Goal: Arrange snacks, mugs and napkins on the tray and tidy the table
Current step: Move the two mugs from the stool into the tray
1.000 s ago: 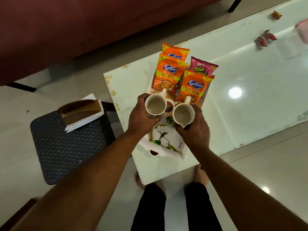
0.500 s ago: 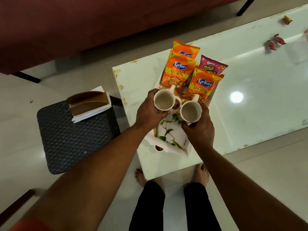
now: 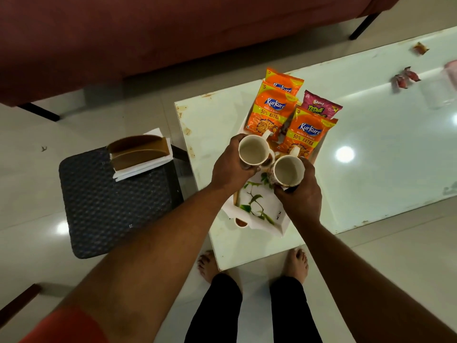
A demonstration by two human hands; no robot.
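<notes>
My left hand [image 3: 232, 167] grips one mug [image 3: 254, 152] and my right hand [image 3: 300, 198] another mug [image 3: 288, 171]. Both seem just above the tray [image 3: 257, 219] at the counter's [image 3: 371, 144] near-left corner.

A dark red upholstered sofa [image 3: 173, 28] on thin black legs stood across the top of the view, beyond the pale glossy tiled floor [image 3: 37, 194]. A dark woven-textured square stool [image 3: 111, 206] sat on that floor, just beside the short end of the table. Ceiling lights showed as bright round reflections on the tiles, and a small dark speck [image 3: 44, 148] lay on the floor near the stool.
</notes>
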